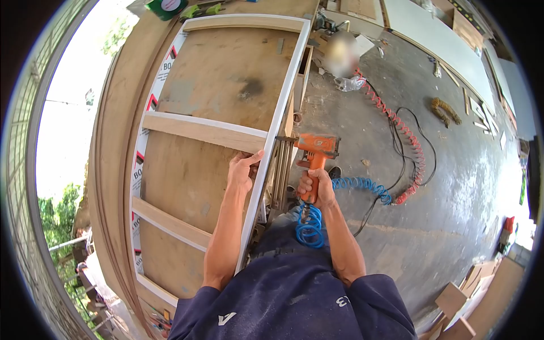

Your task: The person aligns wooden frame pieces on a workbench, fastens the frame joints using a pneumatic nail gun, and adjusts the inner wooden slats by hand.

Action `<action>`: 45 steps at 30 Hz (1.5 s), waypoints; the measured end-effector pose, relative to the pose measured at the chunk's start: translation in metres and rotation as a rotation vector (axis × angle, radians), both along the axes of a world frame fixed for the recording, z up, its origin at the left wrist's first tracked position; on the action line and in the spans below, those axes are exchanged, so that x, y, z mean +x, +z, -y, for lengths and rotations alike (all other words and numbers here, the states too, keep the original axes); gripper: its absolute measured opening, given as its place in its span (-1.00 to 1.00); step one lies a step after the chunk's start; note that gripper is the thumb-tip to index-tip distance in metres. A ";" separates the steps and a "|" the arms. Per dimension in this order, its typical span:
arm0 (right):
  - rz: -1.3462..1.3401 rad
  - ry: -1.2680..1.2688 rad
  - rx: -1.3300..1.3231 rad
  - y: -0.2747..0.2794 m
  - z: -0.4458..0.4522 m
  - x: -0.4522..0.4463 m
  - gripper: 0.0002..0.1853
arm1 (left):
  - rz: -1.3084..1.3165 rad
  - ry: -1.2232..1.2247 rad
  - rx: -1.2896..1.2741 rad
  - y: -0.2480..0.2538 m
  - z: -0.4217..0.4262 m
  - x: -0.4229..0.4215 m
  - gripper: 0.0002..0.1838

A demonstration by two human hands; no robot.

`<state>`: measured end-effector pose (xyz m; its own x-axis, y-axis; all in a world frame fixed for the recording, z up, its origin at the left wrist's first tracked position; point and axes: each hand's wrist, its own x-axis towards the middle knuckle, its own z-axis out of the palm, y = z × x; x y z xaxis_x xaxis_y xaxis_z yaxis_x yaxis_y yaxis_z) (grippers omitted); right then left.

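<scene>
A ladder-like wooden frame (286, 85) with white edges lies on a wooden workbench (226, 73). My left hand (245, 170) grips the end of a crosspiece (198, 130) where it meets the frame's near long rail, thumb on top and the other fingers partly hidden beneath. My right hand (316, 186) is wrapped round the handle of an orange nail gun (318, 145). The gun's nose points left at the outer side of that rail, level with the crosspiece's end; whether it touches cannot be made out. A coiled blue hose (309, 229) hangs from the gun's handle.
Red coiled hose (416, 158) and black cable (433, 150) trail over the concrete floor (453, 187) at right. Green clamps (203, 10) and a green can (167, 7) stand at the bench's far end. Wood scraps (453, 300) lie lower right.
</scene>
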<state>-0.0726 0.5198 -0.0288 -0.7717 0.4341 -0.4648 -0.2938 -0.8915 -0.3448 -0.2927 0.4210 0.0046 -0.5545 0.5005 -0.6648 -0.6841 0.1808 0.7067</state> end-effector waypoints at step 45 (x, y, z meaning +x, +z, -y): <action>0.019 -0.085 -0.069 -0.006 0.019 -0.002 -0.59 | -0.158 0.007 0.210 -0.021 -0.005 0.015 -0.79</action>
<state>-0.0748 0.5005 -0.0347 -0.7245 0.4635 -0.5102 -0.3629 -0.8857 -0.2893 -0.2781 0.4257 -0.0161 -0.6469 0.6145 -0.4515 -0.5628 0.0147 0.8264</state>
